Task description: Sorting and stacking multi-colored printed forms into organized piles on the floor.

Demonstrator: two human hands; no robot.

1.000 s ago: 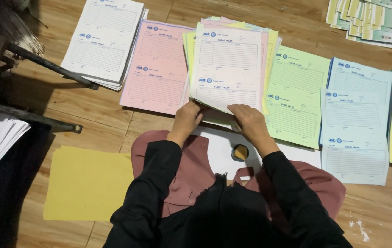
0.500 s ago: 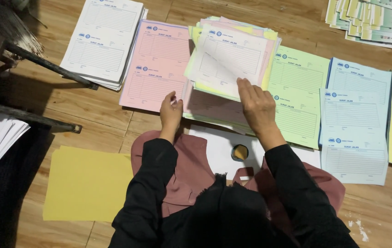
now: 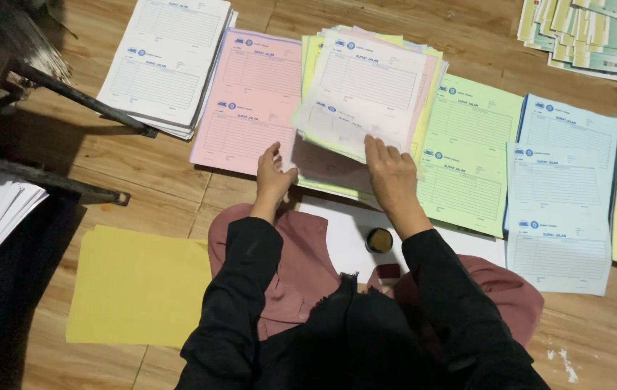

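Her right hand (image 3: pixel 393 173) lies flat, fingers spread, pressing the lifted white sheet (image 3: pixel 355 119) onto the mixed stack (image 3: pixel 373 79) on the wooden floor (image 3: pixel 157 195). The left hand (image 3: pixel 274 177) rests open beside the pink forms (image 3: pixel 250 101), gripping nothing. Half a second ago the sheet stood higher. It's blurred; a small round tin (image 3: pixel 379 240) sits partly hidden.

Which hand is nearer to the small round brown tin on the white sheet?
The right hand. It lies on the mixed-colour form stack, directly above the small round tin. The left hand rests farther off to the left, at the pink forms' edge.
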